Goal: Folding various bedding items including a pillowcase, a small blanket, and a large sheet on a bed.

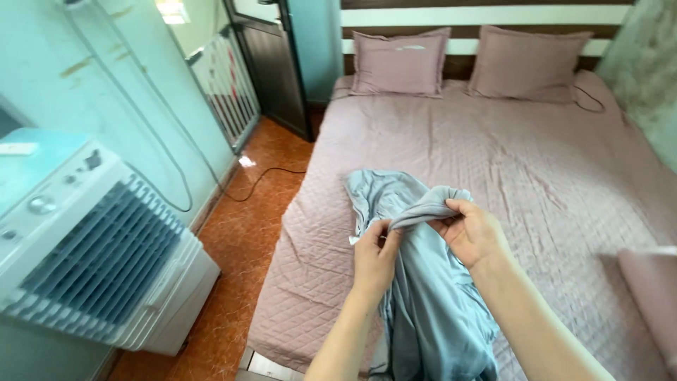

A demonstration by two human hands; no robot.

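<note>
A count of the bedroom's things

There were two hands, the left hand point(375, 255) and the right hand point(474, 231), both pinched on one grey garment point(430, 303) near the viewer. One bed point(564, 183) carried two pink pillows at its far end, the left pillow point(399, 63) and the right pillow point(527, 63), plus one pink cushion point(652, 296) at the near right edge. One white air cooler point(92, 261) stood at the near left, one dark door point(271, 63) at the far left, and one black cable point(264, 176) lay on the floor.
</note>
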